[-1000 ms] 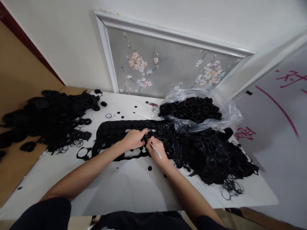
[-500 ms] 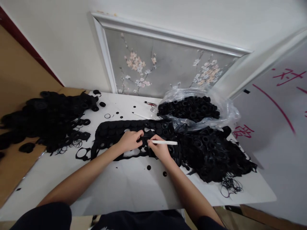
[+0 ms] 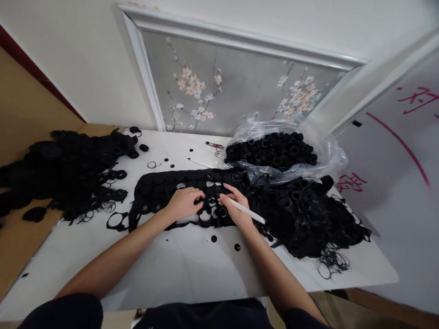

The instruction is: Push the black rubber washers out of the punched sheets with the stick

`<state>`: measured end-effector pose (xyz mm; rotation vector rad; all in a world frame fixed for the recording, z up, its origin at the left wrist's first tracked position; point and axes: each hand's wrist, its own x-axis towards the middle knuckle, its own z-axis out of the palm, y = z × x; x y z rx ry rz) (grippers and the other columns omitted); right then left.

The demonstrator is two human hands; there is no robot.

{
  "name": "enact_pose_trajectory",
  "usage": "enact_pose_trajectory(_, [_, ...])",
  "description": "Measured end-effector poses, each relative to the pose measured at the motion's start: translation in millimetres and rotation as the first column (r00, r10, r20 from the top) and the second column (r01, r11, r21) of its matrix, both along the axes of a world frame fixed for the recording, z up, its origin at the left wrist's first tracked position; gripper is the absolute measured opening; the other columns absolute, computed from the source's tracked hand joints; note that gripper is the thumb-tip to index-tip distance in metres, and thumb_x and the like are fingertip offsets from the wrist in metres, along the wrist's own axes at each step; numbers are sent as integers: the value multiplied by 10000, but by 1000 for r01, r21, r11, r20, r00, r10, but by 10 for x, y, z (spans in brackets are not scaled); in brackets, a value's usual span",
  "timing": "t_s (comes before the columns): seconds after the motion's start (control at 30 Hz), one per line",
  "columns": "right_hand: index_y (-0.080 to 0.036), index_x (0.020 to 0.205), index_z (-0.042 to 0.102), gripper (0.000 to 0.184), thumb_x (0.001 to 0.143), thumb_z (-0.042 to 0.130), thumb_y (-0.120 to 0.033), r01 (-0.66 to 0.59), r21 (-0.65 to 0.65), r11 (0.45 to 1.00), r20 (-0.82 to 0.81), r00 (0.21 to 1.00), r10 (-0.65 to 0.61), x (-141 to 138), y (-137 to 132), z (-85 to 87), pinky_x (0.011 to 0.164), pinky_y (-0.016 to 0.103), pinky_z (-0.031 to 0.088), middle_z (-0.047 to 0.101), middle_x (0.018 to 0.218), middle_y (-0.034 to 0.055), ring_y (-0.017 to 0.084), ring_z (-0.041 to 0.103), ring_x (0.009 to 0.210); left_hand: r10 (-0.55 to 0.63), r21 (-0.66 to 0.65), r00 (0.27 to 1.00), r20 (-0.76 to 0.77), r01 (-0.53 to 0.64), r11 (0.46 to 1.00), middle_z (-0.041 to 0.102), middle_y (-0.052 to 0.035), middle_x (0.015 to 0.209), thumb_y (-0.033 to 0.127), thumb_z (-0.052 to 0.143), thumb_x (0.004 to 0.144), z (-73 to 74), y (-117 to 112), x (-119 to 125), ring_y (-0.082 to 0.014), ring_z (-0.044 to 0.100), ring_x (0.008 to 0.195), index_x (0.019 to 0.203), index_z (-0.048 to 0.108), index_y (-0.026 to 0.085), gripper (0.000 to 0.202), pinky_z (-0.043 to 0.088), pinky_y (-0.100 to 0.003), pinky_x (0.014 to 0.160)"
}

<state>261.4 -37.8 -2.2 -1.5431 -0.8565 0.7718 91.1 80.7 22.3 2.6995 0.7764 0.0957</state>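
Black punched sheet [image 3: 161, 179]: beneath both your hands, long axis left-right | your right hand [image 3: 236, 208], nearer its right end, pinches white pen-like tool [image 3: 249, 212] | left hand [image 3: 186, 202] curled, can't tell grip

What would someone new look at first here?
Probably the left hand and right hand at the holey black sheet mid-table, the right holding a white stick. Then come the big left heap and right heap of black pieces, and a flowery picture behind the table.
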Motion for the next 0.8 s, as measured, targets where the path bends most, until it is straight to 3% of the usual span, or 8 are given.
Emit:
enact_pose_trajectory(0.17, [-175,950,760,348,698,748,-416,107,14,994,6,994,-107,240,-15,135,769,386,570,764,890,78,251,706,811,-136,-104,989,-61,130,986,708,-15,907,215,537,814,157,80,-134,-187,642,877,980,716,239,245,468,-271,770])
enact_pose_trajectory(0.27, [-187,951,762,322,705,744,-394,32,54,998,34,999,-34,371,125,228,790,395,572,763,919,74,255,709,848,-201,-199,977,-71,184,963,693,-27,988,192,520,819,267,134,-179,-176,644,885,1084,693,235,319,474,-265,796])
enact_pose_trajectory(0.33, [-185,954,760,301,727,725,-380,-75,73,995,98,993,67,399,308,257,785,372,566,760,948,76,247,707,863,-162,-211,986,-35,151,966,680,-33,1012,232,492,857,297,186,-161,-178,638,867,1096,681,226,304,478,-274,776])
enact_pose_trajectory(0.4, [-175,952,756,291,746,707,-375,-181,87,980,147,975,167,367,522,237,759,338,559,761,929,72,230,704,842,-55,-134,997,45,60,989,669,-43,1025,287,470,894,262,256,-121,-198,620,895,1069,680,205,286,476,-306,797])
enact_pose_trajectory(0.5, [-171,919,758,279,773,676,-394,-273,87,958,181,950,254,228,767,110,676,291,538,756,821,48,197,687,742,57,-18,985,164,-55,998,642,-80,1068,341,572,858,96,376,-78,-248,561,1013,1050,679,157,287,445,-378,914])
enact_pose_trajectory(0.63, [-158,861,755,280,819,613,-396,-311,57,949,253,924,288,17,806,-124,583,264,474,710,692,34,161,614,611,47,-34,984,174,-42,999,617,-72,1120,349,734,733,-130,488,-83,-258,507,1072,1065,686,183,374,426,-395,964])
enact_pose_trajectory(0.8, [-169,852,745,242,814,619,-372,-310,6,951,334,897,290,-62,730,-230,578,264,434,700,713,37,160,577,623,49,-62,984,174,-38,997,619,-49,1085,336,747,724,-201,529,-84,-254,494,1059,1030,702,222,330,421,-412,961])
